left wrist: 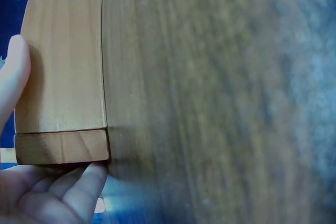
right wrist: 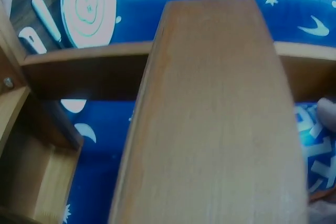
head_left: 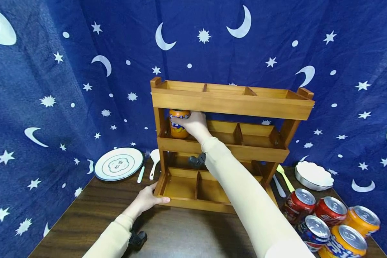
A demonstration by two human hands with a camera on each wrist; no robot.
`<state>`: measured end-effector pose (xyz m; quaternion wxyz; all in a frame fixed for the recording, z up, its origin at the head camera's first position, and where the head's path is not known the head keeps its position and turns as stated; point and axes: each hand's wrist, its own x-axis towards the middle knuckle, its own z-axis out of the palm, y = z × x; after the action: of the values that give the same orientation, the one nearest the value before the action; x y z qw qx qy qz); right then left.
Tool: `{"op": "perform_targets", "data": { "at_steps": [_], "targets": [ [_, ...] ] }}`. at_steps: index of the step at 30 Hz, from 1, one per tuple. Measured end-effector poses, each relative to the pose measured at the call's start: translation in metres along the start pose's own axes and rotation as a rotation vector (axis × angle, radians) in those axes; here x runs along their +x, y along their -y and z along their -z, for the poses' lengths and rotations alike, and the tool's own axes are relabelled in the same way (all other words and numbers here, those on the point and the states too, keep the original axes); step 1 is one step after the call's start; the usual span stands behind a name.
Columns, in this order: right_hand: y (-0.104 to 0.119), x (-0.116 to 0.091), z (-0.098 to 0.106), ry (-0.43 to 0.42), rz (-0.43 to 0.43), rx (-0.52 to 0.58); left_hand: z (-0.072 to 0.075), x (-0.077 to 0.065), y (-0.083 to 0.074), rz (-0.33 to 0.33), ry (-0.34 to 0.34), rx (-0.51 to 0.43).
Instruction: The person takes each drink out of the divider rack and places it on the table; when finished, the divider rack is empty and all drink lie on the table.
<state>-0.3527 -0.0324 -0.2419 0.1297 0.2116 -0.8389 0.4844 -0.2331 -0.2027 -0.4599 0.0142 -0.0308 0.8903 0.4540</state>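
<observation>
A three-tier wooden shelf rack stands on the table, each tier split by dividers. My right hand reaches under the top tier and holds an orange soda can upright in the left compartment of the middle tier. In the right wrist view, a board of the rack covers most of the hand, and only a bit of the can shows at the right edge. At the rack's lower left corner, my left hand grips the wood, thumb over the front board and fingers at the side.
Several soda cans, among them a red can and an orange can, cluster at the right. A plate, fork and white spoon lie left of the rack. A fluted white dish and yellow utensil lie right.
</observation>
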Motion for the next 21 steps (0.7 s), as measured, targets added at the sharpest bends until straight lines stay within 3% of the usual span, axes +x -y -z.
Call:
{"op": "perform_targets", "data": {
  "at_steps": [8,15,21],
  "targets": [
    [-0.003,-0.019,0.009,-0.081,0.098,-0.031,-0.003,0.003,-0.003,-0.006,0.009,0.004],
    [-0.01,-0.04,0.011,-0.154,0.274,0.141,-0.002,0.001,-0.003,-0.013,0.003,0.01],
    [-0.023,-0.055,0.011,-0.298,0.431,0.167,0.001,-0.001,-0.003,-0.007,0.002,-0.005]
  ]
}}
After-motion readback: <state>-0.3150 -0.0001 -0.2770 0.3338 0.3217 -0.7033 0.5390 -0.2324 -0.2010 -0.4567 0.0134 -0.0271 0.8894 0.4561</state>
